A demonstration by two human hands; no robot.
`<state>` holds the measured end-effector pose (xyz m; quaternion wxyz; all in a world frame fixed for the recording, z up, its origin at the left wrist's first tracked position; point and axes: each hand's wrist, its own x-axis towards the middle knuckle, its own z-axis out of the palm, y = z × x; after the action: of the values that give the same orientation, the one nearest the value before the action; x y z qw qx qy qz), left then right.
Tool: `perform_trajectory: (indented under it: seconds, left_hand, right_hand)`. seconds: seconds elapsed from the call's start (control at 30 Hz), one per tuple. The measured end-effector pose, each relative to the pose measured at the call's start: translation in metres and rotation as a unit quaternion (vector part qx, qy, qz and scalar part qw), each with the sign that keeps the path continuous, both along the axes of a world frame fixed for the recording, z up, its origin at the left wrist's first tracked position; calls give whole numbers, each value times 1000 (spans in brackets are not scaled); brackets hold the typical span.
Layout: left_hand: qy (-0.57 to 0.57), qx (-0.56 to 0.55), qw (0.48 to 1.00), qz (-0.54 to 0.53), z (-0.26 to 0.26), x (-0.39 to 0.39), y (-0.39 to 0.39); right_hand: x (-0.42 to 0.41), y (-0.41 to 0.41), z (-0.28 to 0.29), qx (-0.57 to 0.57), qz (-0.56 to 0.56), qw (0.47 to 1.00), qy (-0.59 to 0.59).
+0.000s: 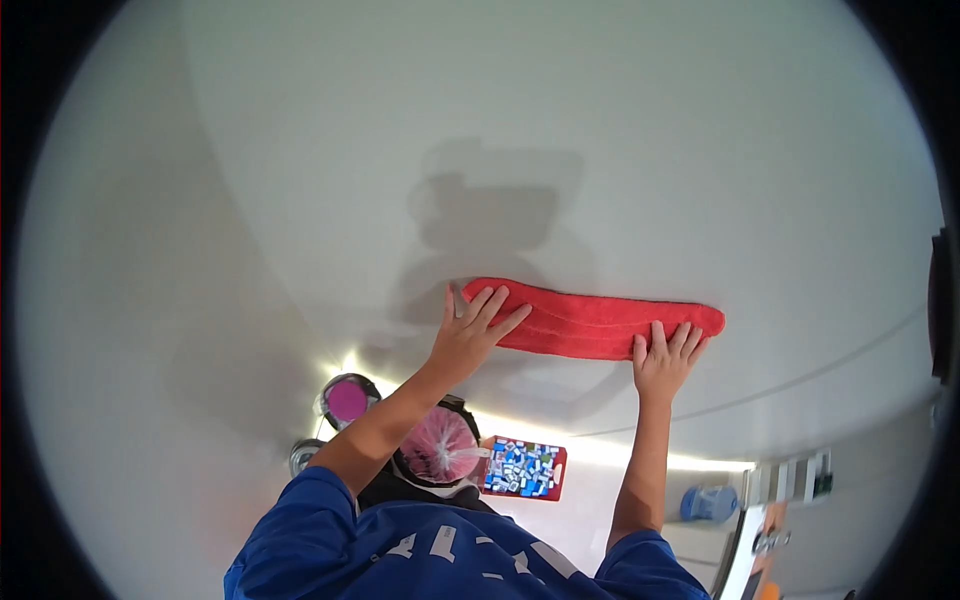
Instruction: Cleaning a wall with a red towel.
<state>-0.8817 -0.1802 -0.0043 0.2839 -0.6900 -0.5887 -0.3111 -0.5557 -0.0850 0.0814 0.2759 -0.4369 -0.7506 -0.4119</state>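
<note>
A long red folded cloth (585, 319) lies flat against a broad pale wall (637, 135), its length running across the view. My left hand (474, 326) presses on the cloth's left end, fingers spread over it and one digit resting on the wall just past its edge. On the right end, my right hand (670, 356) lays its fingertips over the lower edge, with the palm below the cloth. Both arms reach up from blue sleeves. Whatever part of the cloth lies under the fingers is hidden.
Below my left arm stand a bin with a pink plastic liner (441, 446), a container with a purple top (346, 401) and a metal vessel (306, 456). Beside them is a red-edged, blue-and-white patterned object (523, 469). A blue water jug (709, 503) stands at lower right.
</note>
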Motion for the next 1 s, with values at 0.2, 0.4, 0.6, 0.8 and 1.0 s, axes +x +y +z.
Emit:
perform_trajectory:
  seconds: [0.2, 0.4, 0.6, 0.8, 1.0]
  left_hand:
    - [-39, 19, 995, -86, 46, 126, 28]
    - [14, 16, 993, -113, 58, 222, 42]
    - [113, 21, 988, -101, 59, 279, 53]
    - [132, -15, 985, -110, 62, 321, 46]
    - [161, -13, 979, -123, 68, 334, 47]
  right_hand:
    - [125, 5, -17, -34, -75, 994, 74]
    - [216, 6, -58, -69, -118, 977, 162]
    - [269, 6, -67, -105, -137, 965, 199]
    - [310, 1, -89, -116, -121, 956, 242]
    - [307, -4, -113, -156, -103, 928, 321]
